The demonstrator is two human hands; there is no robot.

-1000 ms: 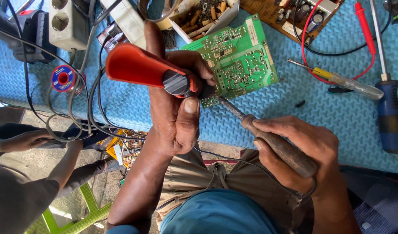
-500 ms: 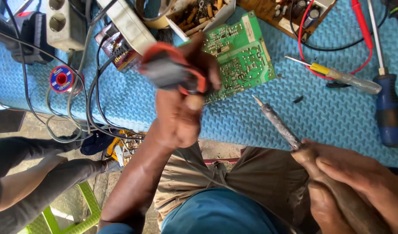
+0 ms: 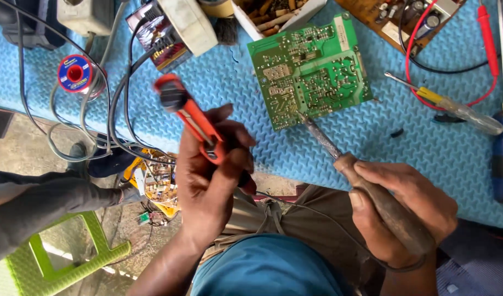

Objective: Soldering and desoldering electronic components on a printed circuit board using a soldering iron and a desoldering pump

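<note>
Circuit board: lies flat on the table, near its middle.
Soldering iron: in the right hand, its tip touching the board's near edge.
Desoldering pump: in the left hand, raised left of the board, apart from it.
Solder spool: on the table, far left.
Screwdriver: on the table, right of the board.
Stool: on the floor, lower left.
</note>
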